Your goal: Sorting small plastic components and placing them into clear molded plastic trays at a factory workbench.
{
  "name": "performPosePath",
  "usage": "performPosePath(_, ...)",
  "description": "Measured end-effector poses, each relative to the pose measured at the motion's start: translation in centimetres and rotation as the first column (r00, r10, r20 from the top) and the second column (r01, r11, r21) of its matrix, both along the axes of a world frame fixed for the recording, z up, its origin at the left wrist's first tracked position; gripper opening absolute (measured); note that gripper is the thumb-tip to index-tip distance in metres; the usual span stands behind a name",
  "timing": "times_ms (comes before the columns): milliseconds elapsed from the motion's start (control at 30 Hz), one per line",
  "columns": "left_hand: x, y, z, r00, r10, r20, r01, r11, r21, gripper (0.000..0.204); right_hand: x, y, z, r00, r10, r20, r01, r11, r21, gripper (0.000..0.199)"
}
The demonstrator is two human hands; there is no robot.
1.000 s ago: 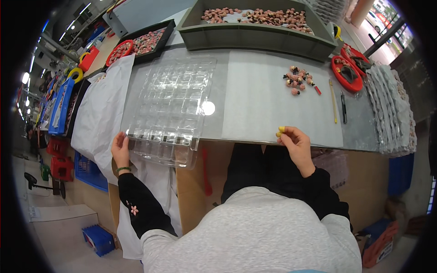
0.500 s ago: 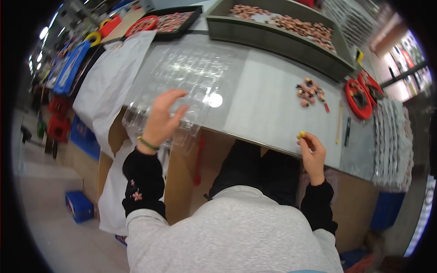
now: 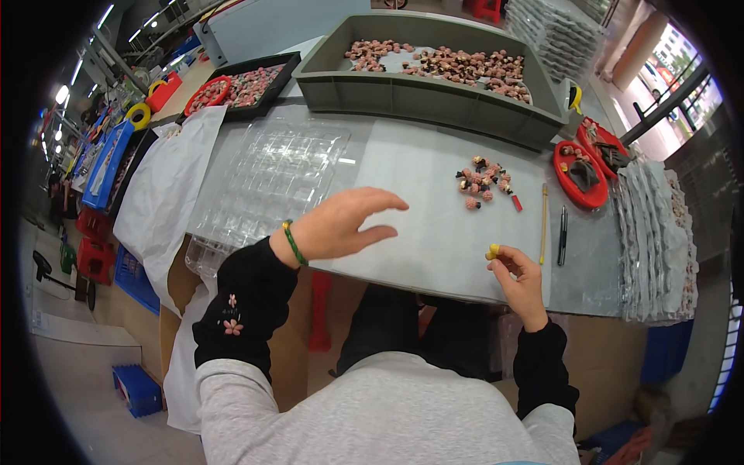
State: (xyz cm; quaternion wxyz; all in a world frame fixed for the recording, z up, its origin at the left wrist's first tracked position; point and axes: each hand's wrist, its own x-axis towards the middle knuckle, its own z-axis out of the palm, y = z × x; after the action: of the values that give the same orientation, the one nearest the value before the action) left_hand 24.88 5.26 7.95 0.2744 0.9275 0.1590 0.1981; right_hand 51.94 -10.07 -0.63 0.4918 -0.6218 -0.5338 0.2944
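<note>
My left hand [image 3: 341, 223] is over the left part of the white work sheet [image 3: 395, 170], thumb and fingers apart, with nothing in it. Beside it lies a clear plastic tray [image 3: 283, 167] with rows of compartments. Near the table's front edge my right hand [image 3: 521, 285] pinches a small yellow piece [image 3: 493, 251] between thumb and fingertips; its exact kind is too small to make out. Farther back on the sheet rests a loose cluster of small pink and black figurines [image 3: 482, 180], with a small red piece [image 3: 517, 203] beside them.
A large grey-green bin [image 3: 422, 97] of similar figurines stands at the back. Right of the sheet lie a yellow stick [image 3: 544, 225], a black pen [image 3: 563, 236], red dishes [image 3: 580, 177] and stacked trays [image 3: 655, 240]. A black tray [image 3: 256, 87] sits at the back left.
My left hand has moved right, from over the clear tray to over the white sheet. My right hand still pinches the yellow piece. The view has shifted.
</note>
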Motion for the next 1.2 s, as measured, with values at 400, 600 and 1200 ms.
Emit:
performPosePath(400, 19.0, 28.4, -0.5, 0.936, 0.308, 0.167, -0.284, 0.946, -0.154, 0.031, 17.1, 26.6, 9.5, 0.999, 0.032, 0.013, -0.034, 0.991, 0.129, 0.033)
performPosePath(600, 26.6, 41.8, -1.9, 0.891, 0.325, -0.316, -0.365, 0.928, -0.075, 0.053, 27.5, 43.2, 8.9, 0.914, 0.147, 0.379, -0.055, 0.969, -0.242, 0.062)
performPosePath(1200, 35.0, 48.2, -4.1, 0.564, 0.136, -0.814, -0.072, 0.991, 0.115, 0.089, 31.4, 52.7, 6.0, 0.573, 0.529, 0.627, 0.020, 0.755, -0.655, 0.080)
